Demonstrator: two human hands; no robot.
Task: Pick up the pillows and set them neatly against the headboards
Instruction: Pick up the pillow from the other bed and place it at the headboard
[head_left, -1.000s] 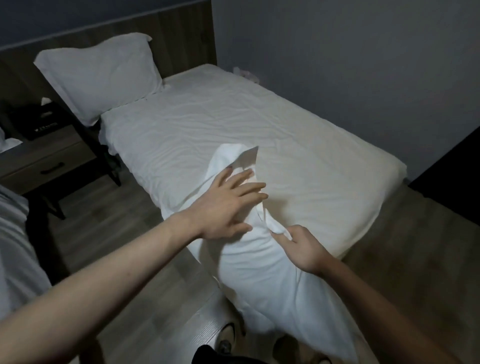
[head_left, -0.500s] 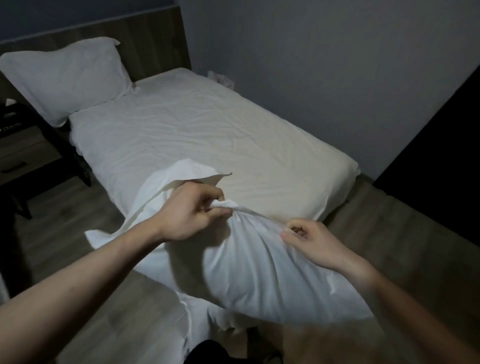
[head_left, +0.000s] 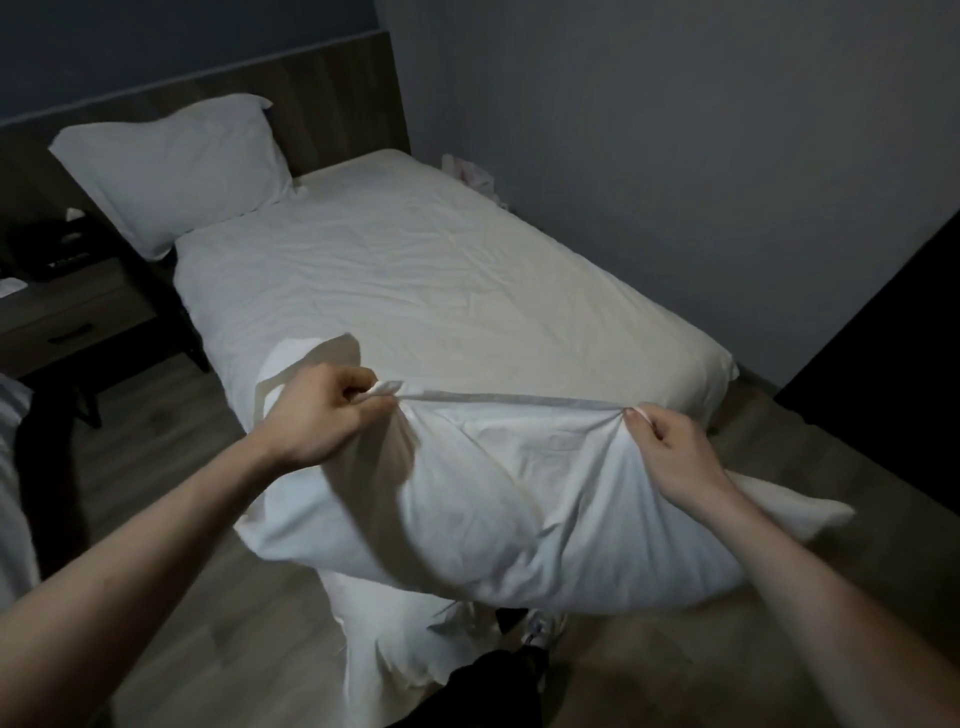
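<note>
Your left hand (head_left: 317, 410) and right hand (head_left: 670, 447) each pinch a top corner of the pillow (head_left: 509, 493), fingers curled tight; it hangs stretched over the bed (head_left: 467, 270) foot, likely to square it; headboard (head_left: 332, 98) far.

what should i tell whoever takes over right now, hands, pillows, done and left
Left hand: fingers pinch the top edge of the held pillow near its left corner.
Right hand: fingers pinch the same edge near the right corner, so the edge is stretched taut between both hands.
Held pillow: lifted off the floor, hanging in front of the foot of the bed.
Done: one other pillow already leans against the headboard, at its left side.
Left: carry the held pillow to the headboard and set it neatly, probably beside the first.
</note>
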